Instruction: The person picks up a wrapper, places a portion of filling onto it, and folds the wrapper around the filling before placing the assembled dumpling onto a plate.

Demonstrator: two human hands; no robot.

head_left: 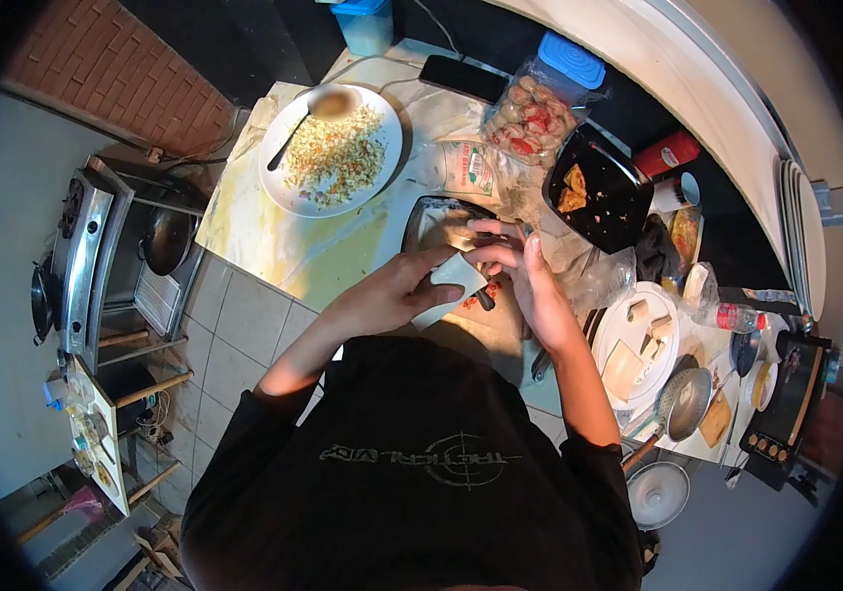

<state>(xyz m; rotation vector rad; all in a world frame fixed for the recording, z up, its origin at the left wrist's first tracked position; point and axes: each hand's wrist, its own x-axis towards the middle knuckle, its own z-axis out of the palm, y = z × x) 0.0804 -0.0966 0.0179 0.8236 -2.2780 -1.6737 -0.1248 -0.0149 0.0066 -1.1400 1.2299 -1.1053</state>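
My left hand [394,294] is closed, with the thumb pressing a thin pale wrapper sheet [455,278] that looks folded. At the sheet's far right edge is my right hand [532,281], its fingers stretched and spread, the fingertips right at the wrapper. Beneath both hands lies a dark-rimmed tray [423,219], partly hidden by them. Small chopped red bits [481,297] and a dark handle show just below the wrapper. To the right, a white plate [668,340] holds several rolled pieces and a flat stack of similar pale wrappers [622,371].
A large white plate [278,187] carries shredded vegetables and a spoon [289,143]. Behind the hands are a printed packet [468,167], a bag of red and pale food [532,113] and a black dish [604,202]. Right: a saucepan [684,404]. Left: a stove [84,266].
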